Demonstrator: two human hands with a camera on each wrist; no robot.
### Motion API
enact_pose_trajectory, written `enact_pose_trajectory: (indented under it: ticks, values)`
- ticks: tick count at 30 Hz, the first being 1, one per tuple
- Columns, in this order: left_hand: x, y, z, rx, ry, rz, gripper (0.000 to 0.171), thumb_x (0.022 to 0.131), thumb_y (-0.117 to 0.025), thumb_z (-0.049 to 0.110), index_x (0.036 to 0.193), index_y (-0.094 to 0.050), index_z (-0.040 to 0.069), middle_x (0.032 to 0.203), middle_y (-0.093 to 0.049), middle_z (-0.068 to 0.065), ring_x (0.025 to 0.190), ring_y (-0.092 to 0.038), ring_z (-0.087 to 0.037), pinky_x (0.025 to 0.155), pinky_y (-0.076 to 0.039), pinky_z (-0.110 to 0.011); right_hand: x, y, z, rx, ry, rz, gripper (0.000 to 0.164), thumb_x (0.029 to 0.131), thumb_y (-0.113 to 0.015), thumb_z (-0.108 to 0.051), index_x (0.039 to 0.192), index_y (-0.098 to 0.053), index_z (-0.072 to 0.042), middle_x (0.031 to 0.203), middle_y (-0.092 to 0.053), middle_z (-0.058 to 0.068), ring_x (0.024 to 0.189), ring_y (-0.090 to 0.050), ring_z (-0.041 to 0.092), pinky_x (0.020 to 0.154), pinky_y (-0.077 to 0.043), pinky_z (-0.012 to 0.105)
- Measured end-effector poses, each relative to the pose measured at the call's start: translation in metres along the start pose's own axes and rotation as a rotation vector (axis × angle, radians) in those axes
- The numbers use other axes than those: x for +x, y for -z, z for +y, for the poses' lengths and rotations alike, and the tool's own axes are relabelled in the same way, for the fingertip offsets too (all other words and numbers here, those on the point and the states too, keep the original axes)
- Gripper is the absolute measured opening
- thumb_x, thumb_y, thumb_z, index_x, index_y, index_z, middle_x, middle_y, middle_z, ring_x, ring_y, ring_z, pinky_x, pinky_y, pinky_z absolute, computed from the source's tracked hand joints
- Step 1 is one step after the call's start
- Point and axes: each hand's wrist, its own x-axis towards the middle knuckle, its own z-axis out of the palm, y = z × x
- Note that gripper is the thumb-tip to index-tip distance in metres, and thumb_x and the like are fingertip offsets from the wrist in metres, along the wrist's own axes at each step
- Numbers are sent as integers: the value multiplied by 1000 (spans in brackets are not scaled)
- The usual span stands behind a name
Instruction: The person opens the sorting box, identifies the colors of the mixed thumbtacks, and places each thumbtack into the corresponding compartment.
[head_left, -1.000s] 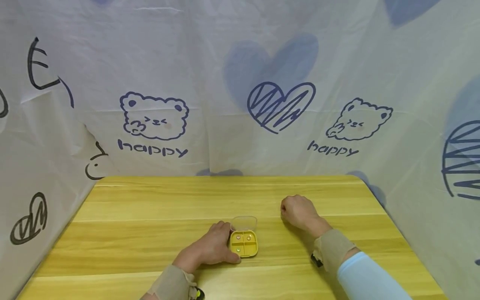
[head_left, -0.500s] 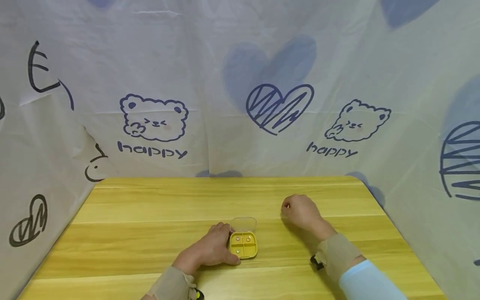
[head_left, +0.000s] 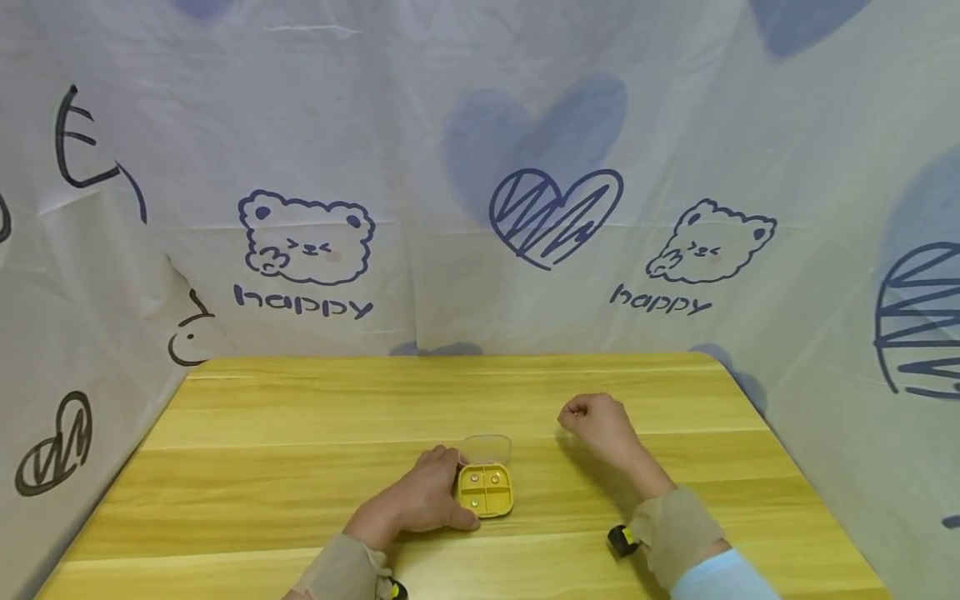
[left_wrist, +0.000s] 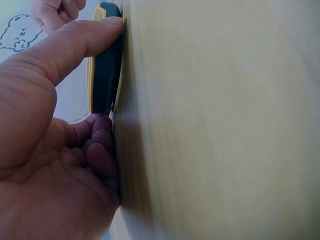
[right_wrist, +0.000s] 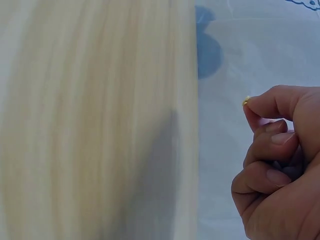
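A small yellow pill box (head_left: 498, 501) with a clear lid (head_left: 485, 449) tipped back lies on the table. Tiny shiny bead-like pieces sit in three of its compartments: both far ones and the near left. My left hand (head_left: 423, 496) holds the box from its left side, thumb along the near edge; in the left wrist view the fingers curl by the box's shaded side (left_wrist: 106, 70). Off to the right, raised above the table, my right hand (head_left: 602, 425) pinches a tiny gold-coloured piece (right_wrist: 246, 101) between thumb and index finger. Its exact kind is too small to tell.
The wood-grain table (head_left: 300, 408) runs back to a pale cloth (head_left: 435, 275) printed with bears and hearts. Cloth also hangs along both sides. Each wrist wears a beige band (head_left: 675, 533) with a small dark device.
My right hand has lifted off the table and turned slightly, its pinching fingertips now showing. The left hand and the pill box have stayed in place.
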Motion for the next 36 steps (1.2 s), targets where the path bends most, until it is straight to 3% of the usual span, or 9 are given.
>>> enact_pose_trajectory:
  ticks: [5,9,13,17,20,22,36]
  values:
    - [0,0,-1,-8,4,-4,72,72,-92,34,127,-58,3,113,-55,-5,109,-50,-24,102,-45,-50,-4,-7,3,159,-62,13,21,102,-64,-17,101,-77,-1,97,-77,14,57,-38,14,69,-45,33]
    - [0,0,-1,-8,2,-7,71,73,-92,34,126,-58,3,112,-55,-5,108,-50,-24,101,-45,-49,-6,-13,3,306,-132,23,23,102,-65,-20,102,-76,1,107,-75,14,62,-43,13,64,-44,29]
    - [-1,1,0,-5,2,-10,71,73,-92,34,126,-58,3,112,-55,-5,108,-50,-24,101,-45,-49,-11,-18,1,541,-206,24,27,103,-65,-19,113,-74,5,76,-65,2,53,-37,10,52,-37,25]
    - [-2,3,1,-8,-2,-9,70,72,-93,33,125,-58,2,112,-55,-6,107,-50,-24,100,-45,-49,-15,-22,-2,865,-250,-6,16,104,-64,-14,99,-75,-3,56,-35,-8,46,-29,7,47,-28,22]
    - [-2,3,2,-10,-2,-12,70,73,-93,33,125,-58,3,112,-55,-6,107,-49,-24,100,-45,-49,-17,-26,-4,1060,-287,-28,23,104,-62,-11,82,-69,-14,58,-33,-8,46,-29,6,45,-26,21]
    - [-1,3,1,-8,0,-12,70,73,-92,34,126,-58,3,112,-55,-5,107,-50,-24,100,-45,-49,-18,-28,-6,1151,-303,-44,24,104,-62,-10,80,-66,-14,60,-34,-8,47,-29,5,45,-26,20]
    - [0,1,0,-11,5,0,71,72,-92,33,126,-58,2,111,-56,-6,107,-50,-24,102,-45,-50,-24,-44,-9,1574,-305,-140,19,111,-50,-15,95,-59,-13,70,-43,-8,48,-33,3,46,-26,17]
